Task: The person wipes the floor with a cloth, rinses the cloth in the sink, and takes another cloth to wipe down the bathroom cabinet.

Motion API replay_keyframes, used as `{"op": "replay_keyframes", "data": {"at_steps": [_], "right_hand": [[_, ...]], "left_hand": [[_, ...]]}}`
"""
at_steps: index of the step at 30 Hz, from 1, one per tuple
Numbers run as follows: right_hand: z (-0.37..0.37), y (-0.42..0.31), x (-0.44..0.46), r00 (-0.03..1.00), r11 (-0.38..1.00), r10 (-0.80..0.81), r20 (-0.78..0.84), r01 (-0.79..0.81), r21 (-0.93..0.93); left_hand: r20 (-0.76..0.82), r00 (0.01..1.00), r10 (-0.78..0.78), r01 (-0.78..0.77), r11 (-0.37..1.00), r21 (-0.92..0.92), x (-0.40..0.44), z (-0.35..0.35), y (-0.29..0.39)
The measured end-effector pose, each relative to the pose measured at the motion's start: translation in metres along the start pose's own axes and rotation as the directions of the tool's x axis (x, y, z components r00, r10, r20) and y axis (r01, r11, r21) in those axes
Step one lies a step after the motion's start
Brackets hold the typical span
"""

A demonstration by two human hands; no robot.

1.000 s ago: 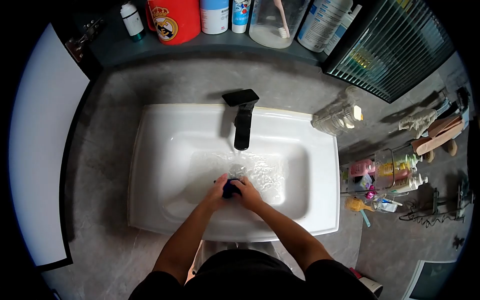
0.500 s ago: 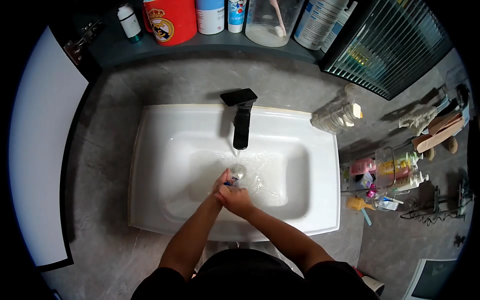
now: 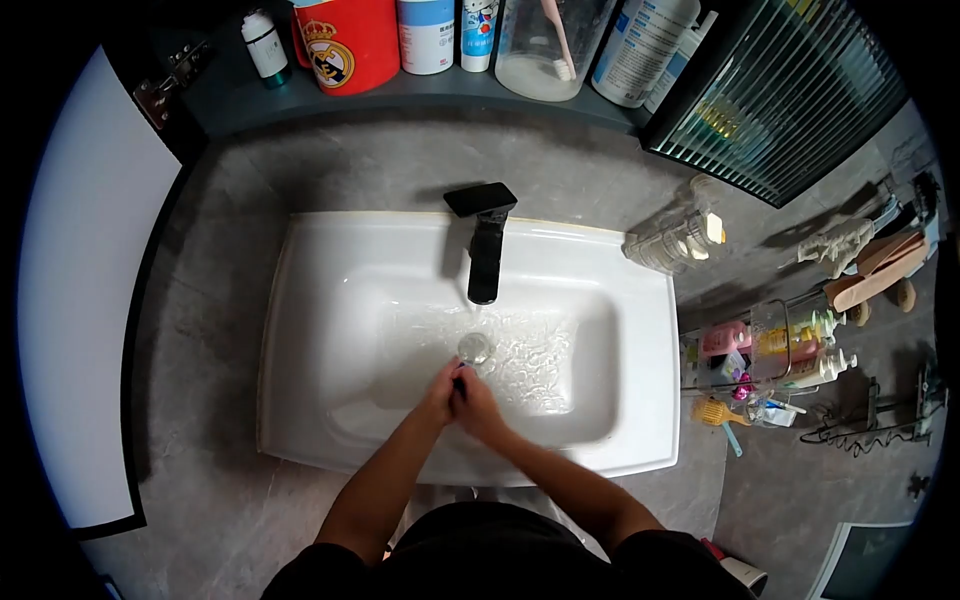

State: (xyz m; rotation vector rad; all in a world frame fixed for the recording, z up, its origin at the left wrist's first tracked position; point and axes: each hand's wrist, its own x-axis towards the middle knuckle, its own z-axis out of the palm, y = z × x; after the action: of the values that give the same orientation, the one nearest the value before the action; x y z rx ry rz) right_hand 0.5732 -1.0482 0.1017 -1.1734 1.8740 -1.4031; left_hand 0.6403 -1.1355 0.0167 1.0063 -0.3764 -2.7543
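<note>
My left hand (image 3: 439, 391) and my right hand (image 3: 478, 406) are close together over the front part of the white sink (image 3: 300, 300). Between them shows a small dark blue thing (image 3: 460, 378), mostly covered by the fingers, so its kind is unclear. Both hands are closed around it. Just beyond my fingertips lies the round drain (image 3: 474, 348). Above it reaches the black faucet (image 3: 484, 260), with water at its spout and rippling water in the basin.
A dark shelf (image 3: 400, 98) along the back holds a red mug (image 3: 350, 45), a toothpaste tube (image 3: 478, 38) and a clear cup (image 3: 545, 75) with a toothbrush. A clear holder (image 3: 675, 243) stands at the sink's back right corner. Toiletries fill a wall rack (image 3: 770, 345) at right.
Both hands have drawn slightly back toward me, away from the drain and the spout. The dark blue thing has moved back with them, and more of the drain shows.
</note>
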Motion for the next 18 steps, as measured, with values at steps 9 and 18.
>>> {"op": "replay_keyframes", "data": {"at_steps": [9, 18], "right_hand": [[-0.021, -0.04, 0.009, 0.89, 0.777, -0.382, 0.25, 0.456, -0.434], [-0.079, 0.028, 0.039, 0.949, 0.771, 0.122, -0.292, -0.276, -0.574]], "left_hand": [[-0.004, 1.0, -0.012, 0.012, 0.997, 0.081, -0.029, 0.057, 0.027], [-0.304, 0.952, 0.041, 0.067, 0.94, 0.335, -0.034, 0.014, 0.021]]}}
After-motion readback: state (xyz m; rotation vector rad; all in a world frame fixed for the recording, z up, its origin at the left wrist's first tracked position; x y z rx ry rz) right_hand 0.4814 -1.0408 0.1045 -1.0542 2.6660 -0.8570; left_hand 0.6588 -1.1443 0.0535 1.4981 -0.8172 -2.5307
